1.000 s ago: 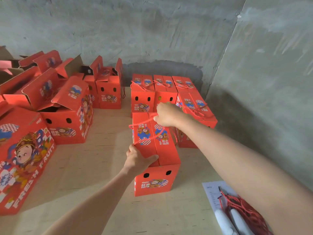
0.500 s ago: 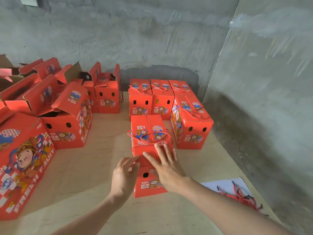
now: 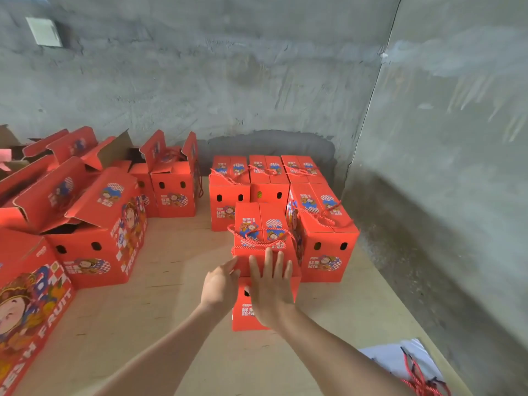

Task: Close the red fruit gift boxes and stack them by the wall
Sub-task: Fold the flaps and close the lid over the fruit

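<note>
A closed red gift box (image 3: pixel 261 224) with a red rope handle lying across its top stands on the plywood floor in front of me. My right hand (image 3: pixel 271 287) lies flat with straight fingers on the near end of its lid. My left hand (image 3: pixel 220 284) touches the box's near left edge, fingers extended. Several closed red boxes (image 3: pixel 323 224) stand in rows behind and to the right of it, near the grey wall corner.
Open red boxes (image 3: pixel 94 224) with raised flaps crowd the left side, one large box (image 3: pixel 28 304) nearest. A white sheet (image 3: pixel 397 358) with red rope handles (image 3: pixel 420 381) lies at the lower right. Bare plywood floor (image 3: pixel 160 315) lies between the groups.
My right hand let go of the rope handle and came down flat onto the lid's near end. The box has slid away from me toward the closed boxes.
</note>
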`<state>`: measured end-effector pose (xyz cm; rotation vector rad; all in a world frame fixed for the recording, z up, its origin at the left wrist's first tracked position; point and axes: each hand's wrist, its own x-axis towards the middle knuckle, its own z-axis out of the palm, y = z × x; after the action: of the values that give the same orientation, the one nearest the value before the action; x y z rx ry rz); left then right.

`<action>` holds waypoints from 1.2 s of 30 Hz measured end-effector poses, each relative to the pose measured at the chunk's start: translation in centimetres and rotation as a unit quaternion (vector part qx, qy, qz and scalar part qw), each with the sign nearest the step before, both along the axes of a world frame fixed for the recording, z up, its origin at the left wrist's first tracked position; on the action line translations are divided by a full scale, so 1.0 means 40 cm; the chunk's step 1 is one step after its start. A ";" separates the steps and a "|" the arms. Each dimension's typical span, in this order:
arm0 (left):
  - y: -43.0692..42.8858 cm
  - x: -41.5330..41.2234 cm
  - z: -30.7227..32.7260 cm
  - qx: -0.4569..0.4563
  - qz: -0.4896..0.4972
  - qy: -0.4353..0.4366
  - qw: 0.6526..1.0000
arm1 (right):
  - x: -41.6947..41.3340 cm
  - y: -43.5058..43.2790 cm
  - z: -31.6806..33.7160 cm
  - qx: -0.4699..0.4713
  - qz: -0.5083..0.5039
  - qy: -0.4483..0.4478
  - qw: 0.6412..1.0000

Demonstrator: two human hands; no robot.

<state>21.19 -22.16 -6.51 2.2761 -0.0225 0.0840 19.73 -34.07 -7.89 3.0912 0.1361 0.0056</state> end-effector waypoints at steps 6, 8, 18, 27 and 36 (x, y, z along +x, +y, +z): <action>-0.092 0.140 0.016 0.067 -0.049 0.048 0.995 | 0.129 -0.117 0.011 0.031 0.000 0.011 0.999; -0.121 0.180 0.017 0.094 -0.060 0.056 0.992 | 0.173 -0.144 0.015 0.042 -0.002 0.020 0.999; -0.159 0.329 0.007 0.169 -0.043 0.042 0.984 | 0.325 -0.191 -0.024 0.120 0.061 -0.039 0.990; -0.108 0.223 -0.008 0.107 -0.068 0.029 0.992 | 0.276 -0.226 -0.039 0.084 0.101 -0.081 0.988; 0.103 0.127 0.046 0.162 0.026 0.013 0.986 | 0.281 -0.062 0.041 0.023 0.026 -0.017 0.999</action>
<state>26.28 -18.05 -4.67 2.6024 0.0400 0.0831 30.98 -36.56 -6.25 3.1299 0.2168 0.0628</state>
